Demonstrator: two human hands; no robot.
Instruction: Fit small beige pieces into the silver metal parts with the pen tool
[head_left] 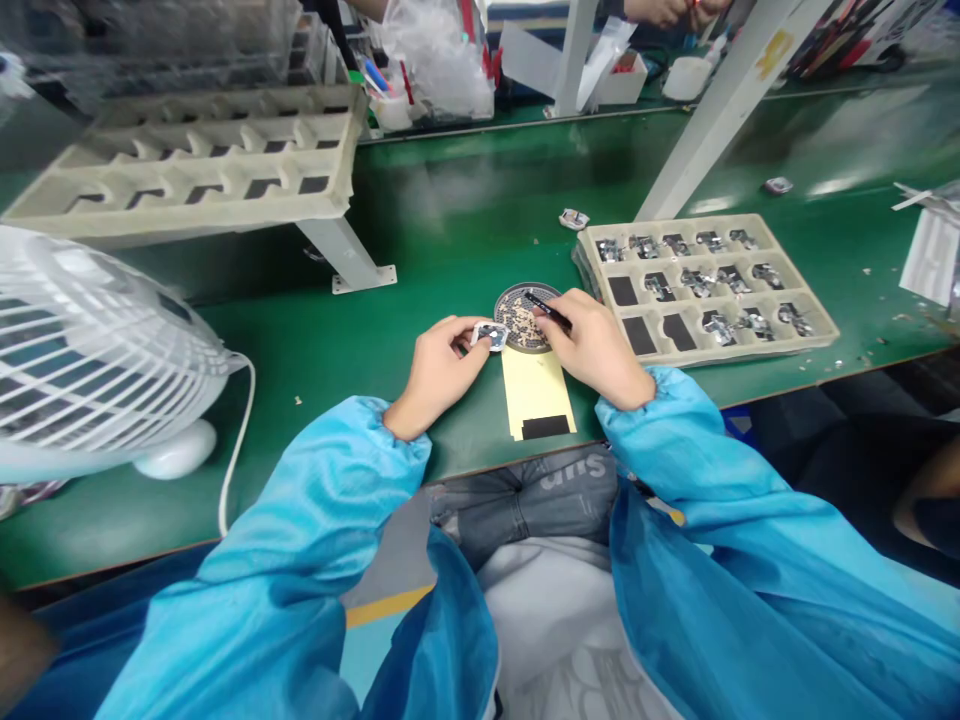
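My left hand (437, 367) pinches a small metal-and-white part (490, 335) at its fingertips, just left of a round dark disc (523, 316) lying on the green bench. Closed round a thin black tool (547, 309), my right hand (595, 347) holds its tip over the disc. A yellow sheet (534, 388) with a black strip at its near end lies between my hands, partly under them.
A beige compartment tray (814, 322) at the right holds several small metal parts and black pads. A white fan (90, 360) stands at the left, with a raised empty tray (187, 160) behind it. Loose parts (573, 218) lie farther back. Another person's hands (671, 10) work across the bench.
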